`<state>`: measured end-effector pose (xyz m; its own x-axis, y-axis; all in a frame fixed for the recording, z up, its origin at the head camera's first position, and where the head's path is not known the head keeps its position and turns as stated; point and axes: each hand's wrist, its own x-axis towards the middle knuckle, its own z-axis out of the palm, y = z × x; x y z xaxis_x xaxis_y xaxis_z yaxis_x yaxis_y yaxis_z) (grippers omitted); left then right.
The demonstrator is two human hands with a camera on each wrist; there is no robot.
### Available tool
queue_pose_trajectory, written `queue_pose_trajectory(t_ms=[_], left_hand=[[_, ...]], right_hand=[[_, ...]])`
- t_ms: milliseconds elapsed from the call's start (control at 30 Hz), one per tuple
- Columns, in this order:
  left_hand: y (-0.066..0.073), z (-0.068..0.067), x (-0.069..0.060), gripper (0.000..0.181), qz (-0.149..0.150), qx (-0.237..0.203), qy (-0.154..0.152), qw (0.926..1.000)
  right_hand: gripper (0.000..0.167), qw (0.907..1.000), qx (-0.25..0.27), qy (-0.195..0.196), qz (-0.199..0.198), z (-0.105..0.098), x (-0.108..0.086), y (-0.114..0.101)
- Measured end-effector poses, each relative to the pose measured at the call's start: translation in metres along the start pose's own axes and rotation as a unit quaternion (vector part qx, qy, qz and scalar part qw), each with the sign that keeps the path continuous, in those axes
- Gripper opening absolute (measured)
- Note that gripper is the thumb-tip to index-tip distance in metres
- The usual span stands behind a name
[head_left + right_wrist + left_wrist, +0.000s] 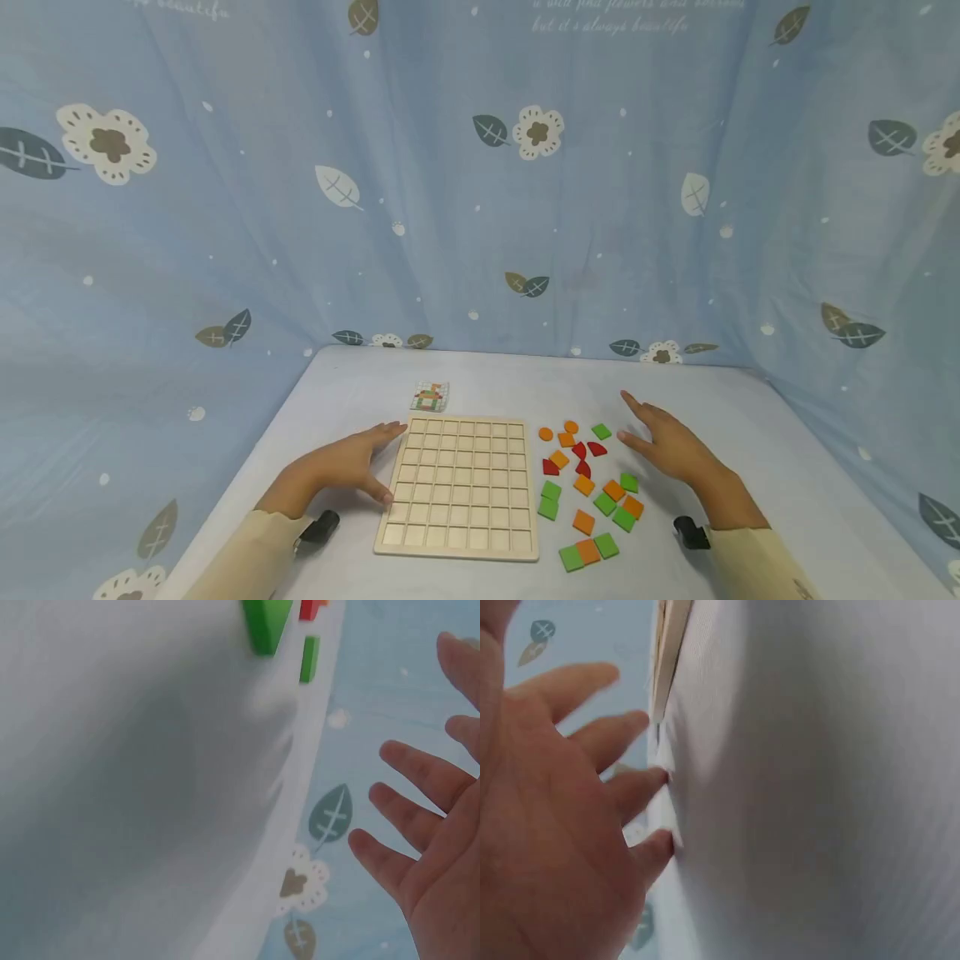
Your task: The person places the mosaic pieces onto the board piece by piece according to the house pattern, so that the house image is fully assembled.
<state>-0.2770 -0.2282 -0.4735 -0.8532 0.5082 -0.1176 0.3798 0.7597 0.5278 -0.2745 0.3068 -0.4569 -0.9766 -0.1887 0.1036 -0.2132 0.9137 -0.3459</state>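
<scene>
Here's the right hand (442, 851), spread wide before the blue curtain (375, 697) — shadow (150, 787) across the white table (75, 667) — and up top, green pieces (266, 626) near a red piece (308, 609)!

My feed shows: wooden grid board (462, 477), pale beige | square tiles (583, 522), green and orange | round tiles (546, 434), orange | quarter-circle tiles (596, 449), red | curtain (600, 217), blue, leaf-and-flower print

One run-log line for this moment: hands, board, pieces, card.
left hand: holding nothing, at left edge of board | right hand: holding nothing, right of pieces | pieces: loose, right of board | card: beyond board
</scene>
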Motion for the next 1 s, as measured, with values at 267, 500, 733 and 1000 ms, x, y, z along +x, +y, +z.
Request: queue_pose_trajectory(t_ms=[267, 500, 733, 1000], left_hand=[[-0.010, 0.002, -0.004, 0.123, 0.054, -0.007, -0.044, 0.9975], [-0.013, 0.005, -0.001, 0.123, 0.070, 0.009, -0.050, 0.9963], [-0.011, 0.009, -0.002, 0.128, 0.056, 0.014, -0.054, 0.9969], [-0.006, 0.008, -0.002, 0.129, 0.059, 0.030, -0.051, 0.9965]], right_hand=[[0.073, 0.9987, 0.040, -0.030, -0.009, 0.006, 0.017, -0.019], [0.063, 0.9983, 0.035, -0.029, -0.037, 0.009, 0.030, -0.023], [0.056, 0.9960, 0.041, -0.060, -0.052, 0.013, 0.045, -0.034], [0.035, 0.9931, 0.050, -0.077, -0.074, 0.020, 0.058, -0.039]])
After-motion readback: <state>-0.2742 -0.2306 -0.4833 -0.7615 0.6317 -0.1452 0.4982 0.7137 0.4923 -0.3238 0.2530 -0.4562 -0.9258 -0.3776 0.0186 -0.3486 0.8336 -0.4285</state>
